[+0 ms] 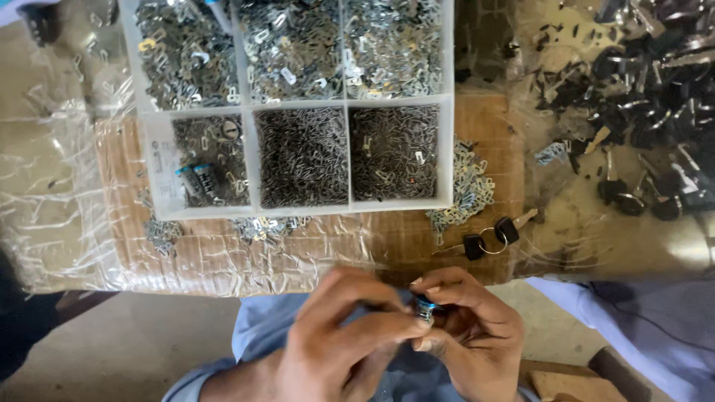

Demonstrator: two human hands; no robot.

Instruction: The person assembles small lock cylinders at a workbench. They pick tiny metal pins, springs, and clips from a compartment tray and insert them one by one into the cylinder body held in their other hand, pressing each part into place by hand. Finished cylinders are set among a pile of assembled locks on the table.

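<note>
My left hand (339, 342) and my right hand (473, 331) meet at the bottom centre, just below the table edge. Between their fingertips they pinch a small cylindrical metal lock part with a blue ring (426, 307). Both hands' fingers close around it. Above them on the table stands a clear plastic divided tray (447, 149) whose compartments hold several small metal pins and flat plates. A pair of black-headed keys on a ring (489, 238) lies to the right of the tray's front corner.
The table is a brown board (223, 257) under crinkled clear plastic sheet. Loose silver plates (463, 186) are heaped beside the tray. A pile of black-headed keys and lock parts (648, 104) fills the right. Two small blue-ringed cylinders (197, 181) lie in the tray's front left compartment.
</note>
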